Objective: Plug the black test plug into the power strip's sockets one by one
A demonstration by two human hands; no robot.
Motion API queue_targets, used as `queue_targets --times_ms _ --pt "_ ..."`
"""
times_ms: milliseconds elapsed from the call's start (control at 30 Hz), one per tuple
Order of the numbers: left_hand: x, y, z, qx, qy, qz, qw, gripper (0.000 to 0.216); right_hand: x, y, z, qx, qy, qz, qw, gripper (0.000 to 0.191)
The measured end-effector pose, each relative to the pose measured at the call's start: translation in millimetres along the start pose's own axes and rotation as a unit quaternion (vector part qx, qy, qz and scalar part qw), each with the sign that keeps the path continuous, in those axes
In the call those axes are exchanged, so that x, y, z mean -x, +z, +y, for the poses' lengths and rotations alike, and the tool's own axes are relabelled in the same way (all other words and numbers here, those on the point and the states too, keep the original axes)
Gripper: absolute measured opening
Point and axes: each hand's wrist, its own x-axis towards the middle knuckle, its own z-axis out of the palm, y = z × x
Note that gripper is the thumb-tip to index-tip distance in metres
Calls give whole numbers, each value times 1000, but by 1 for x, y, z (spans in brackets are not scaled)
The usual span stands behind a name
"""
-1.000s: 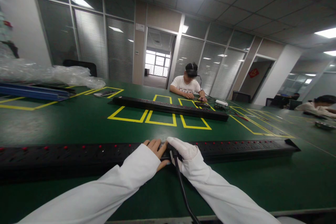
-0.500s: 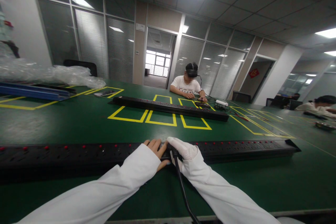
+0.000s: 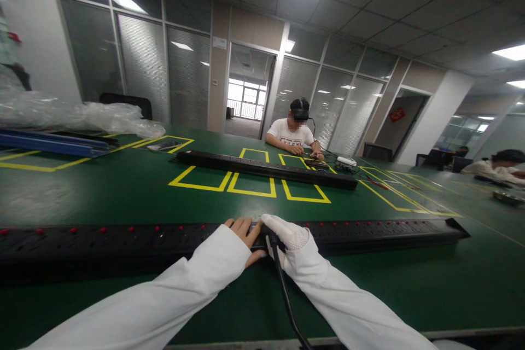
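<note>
A long black power strip (image 3: 176, 246) with a row of red dots lies across the green table before me. My left hand (image 3: 246, 235), bare below a white sleeve, wraps over the strip's middle, fingers on the top and thumb on the near side. Right beside it, my right hand (image 3: 285, 234) in a white dotted glove is closed on a black plug (image 3: 271, 238) at the strip. A thick black cable (image 3: 285, 290) runs from the plug down to the table's front edge. The hands cover the spot where plug and strip meet.
Farther back lies a second black power strip (image 3: 262, 168) over yellow tape outlines (image 3: 250, 192). Blue rails (image 3: 53, 142) and clear plastic wrap (image 3: 90, 117) are at the left. Across the table sits a person (image 3: 293, 134) near a white box (image 3: 346, 161) with cables; another person leans at far right.
</note>
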Motion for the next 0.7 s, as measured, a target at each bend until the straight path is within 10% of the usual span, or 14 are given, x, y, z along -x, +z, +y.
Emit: queue_targets --times_ms 700 --pt "-2 3 0 4 -9 4 1000 62 -2 -2 -3 8 -5 -1 1000 62"
